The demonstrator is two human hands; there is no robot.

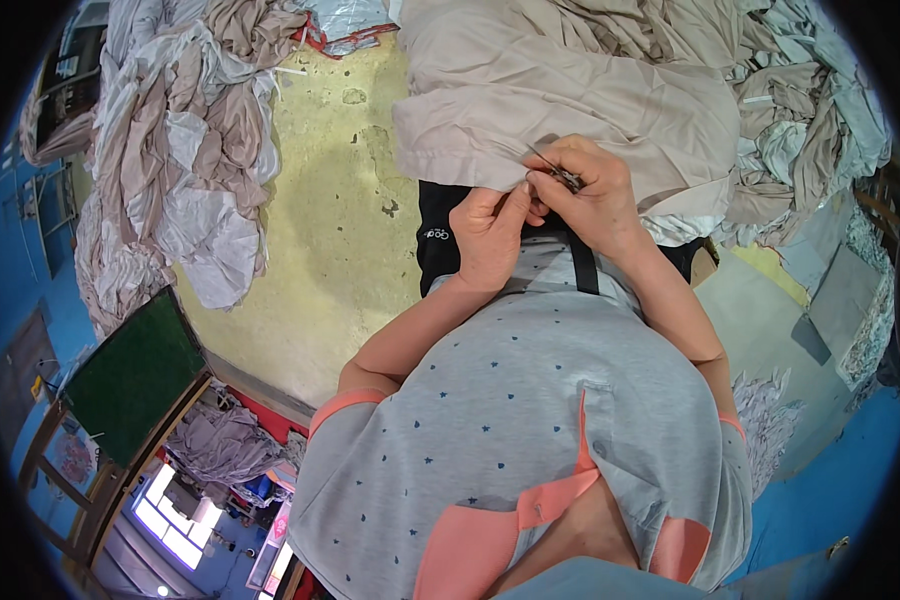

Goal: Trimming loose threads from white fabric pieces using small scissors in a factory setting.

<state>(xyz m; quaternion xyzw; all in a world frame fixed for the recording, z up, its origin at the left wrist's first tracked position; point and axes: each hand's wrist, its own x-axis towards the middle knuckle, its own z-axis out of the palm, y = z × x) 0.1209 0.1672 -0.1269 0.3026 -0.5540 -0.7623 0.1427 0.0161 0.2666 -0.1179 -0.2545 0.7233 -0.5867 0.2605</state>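
A large sheet of beige fabric [560, 110] spreads in front of me, its near edge over my lap. My left hand [488, 238] is closed, thumb and fingers pinching that edge. Close beside it, my right hand [598, 200] is closed around small dark metal thread snips [567, 178]. A thin blade points up and left from the fingers, over the cloth. The fingertips of both hands nearly meet at the hem, and whatever fine thread may lie between them is too small to make out.
Heaped beige and white cloth [205, 150] lies to the left, beyond the worn yellow floor [330, 200]. More crumpled fabric [790, 130] piles up at the far right. A dark green panel [135, 375] in a wooden frame stands at the lower left.
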